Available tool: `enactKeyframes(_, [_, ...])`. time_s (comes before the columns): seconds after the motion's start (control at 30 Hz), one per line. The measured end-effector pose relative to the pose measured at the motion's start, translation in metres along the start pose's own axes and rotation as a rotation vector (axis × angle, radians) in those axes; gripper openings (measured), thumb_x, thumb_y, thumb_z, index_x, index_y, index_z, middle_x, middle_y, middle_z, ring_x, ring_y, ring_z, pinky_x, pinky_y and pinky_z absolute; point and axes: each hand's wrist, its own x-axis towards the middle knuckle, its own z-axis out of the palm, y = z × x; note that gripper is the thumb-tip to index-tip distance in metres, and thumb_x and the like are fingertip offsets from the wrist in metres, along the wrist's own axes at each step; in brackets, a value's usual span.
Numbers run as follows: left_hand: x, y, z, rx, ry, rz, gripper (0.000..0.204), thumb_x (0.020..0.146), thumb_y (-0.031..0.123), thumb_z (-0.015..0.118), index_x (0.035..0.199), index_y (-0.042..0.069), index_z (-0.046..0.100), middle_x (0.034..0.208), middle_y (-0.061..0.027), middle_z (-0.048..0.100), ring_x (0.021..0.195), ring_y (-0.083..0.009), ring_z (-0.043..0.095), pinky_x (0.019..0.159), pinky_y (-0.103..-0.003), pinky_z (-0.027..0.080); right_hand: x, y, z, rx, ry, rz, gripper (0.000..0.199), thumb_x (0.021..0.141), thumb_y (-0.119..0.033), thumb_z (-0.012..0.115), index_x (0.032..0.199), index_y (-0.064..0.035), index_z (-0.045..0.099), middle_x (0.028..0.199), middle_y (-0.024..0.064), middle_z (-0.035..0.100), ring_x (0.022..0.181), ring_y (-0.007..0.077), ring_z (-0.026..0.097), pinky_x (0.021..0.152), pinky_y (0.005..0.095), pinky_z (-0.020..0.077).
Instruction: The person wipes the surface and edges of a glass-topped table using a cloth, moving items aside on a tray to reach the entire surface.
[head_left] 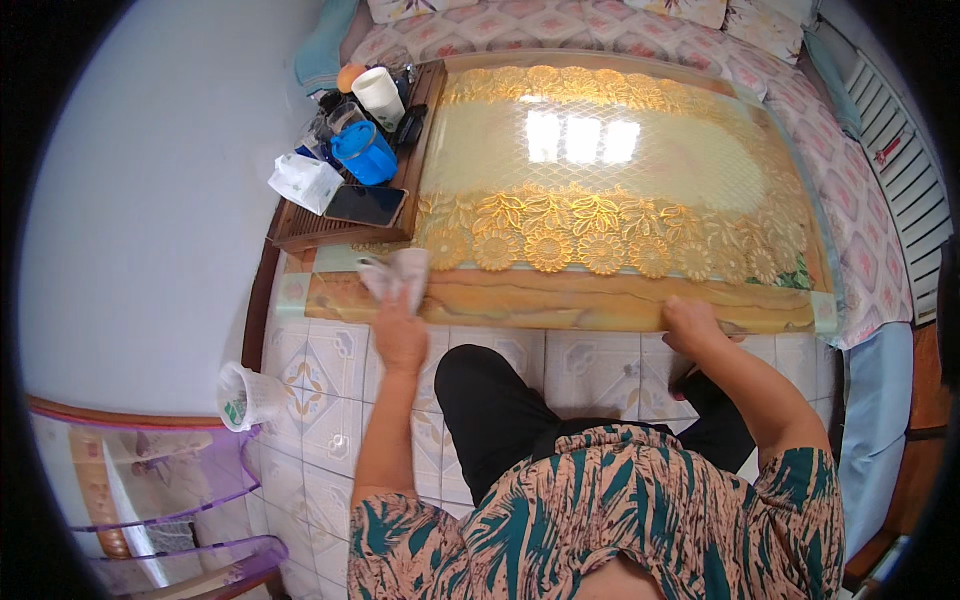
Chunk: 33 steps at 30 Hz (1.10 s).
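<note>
My left hand (pixel 400 335) is closed on a whitish cloth (pixel 408 268) at the front left of the table (pixel 560 302), just below the wooden tray; hand and cloth are somewhat blurred. The table has a marbled yellow-brown top, and a gold floral lace cover (pixel 545 230) lies over it under a clear, shiny sheet. At the front edge, right of the middle, my right hand (pixel 692 325) curls its fingers over the table edge. Its fingertips are partly hidden.
The slatted wooden tray (pixel 430 130) holds a black phone (pixel 367 205), a tissue pack (pixel 305 182), a blue pitcher (pixel 364 153) and a paper roll (pixel 378 97). A patterned sofa (pixel 840 170) wraps the far and right sides. A white basket (pixel 250 395) stands on the tiled floor at left.
</note>
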Motion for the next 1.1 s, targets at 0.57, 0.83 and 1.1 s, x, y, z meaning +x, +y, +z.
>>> enactKeyframes(0.57, [0.079, 0.060, 0.062, 0.164, 0.008, -0.205, 0.052, 0.080, 0.017, 0.057, 0.132, 0.014, 0.049, 0.136, -0.0188, 0.042, 0.110, -0.0354, 0.052, 0.092, -0.044, 0.042, -0.060, 0.130, -0.009, 0.018, -0.069, 0.204, 0.059, 0.061, -0.038, 0.081, 0.100, -0.0031, 0.052, 0.096, 0.0183, 0.063, 0.092, 0.0371, 0.061, 0.075, 0.0446, 0.0491])
enactKeyframes(0.83, [0.105, 0.051, 0.057, 0.186, -0.129, -0.201, 0.056, 0.080, 0.012, 0.052, 0.136, 0.010, 0.044, 0.138, -0.0217, 0.039, 0.123, -0.0361, 0.044, 0.100, -0.039, 0.039, -0.047, 0.186, 0.030, -0.010, -0.122, 0.019, 0.056, 0.061, -0.035, 0.080, 0.098, -0.0017, 0.056, 0.096, 0.0173, 0.064, 0.092, 0.0373, 0.061, 0.076, 0.0444, 0.0500])
enactKeyframes(1.1, [0.109, 0.109, 0.072, 0.204, -0.088, -0.008, 0.054, 0.076, 0.009, 0.051, 0.131, 0.011, 0.050, 0.133, -0.0210, 0.046, 0.121, -0.0368, 0.046, 0.096, -0.045, 0.042, -0.046, 0.173, 0.007, -0.043, -0.167, 0.046, 0.037, 0.062, -0.025, 0.075, 0.089, -0.0027, 0.063, 0.087, 0.0151, 0.065, 0.086, 0.0338, 0.064, 0.072, 0.0426, 0.0523])
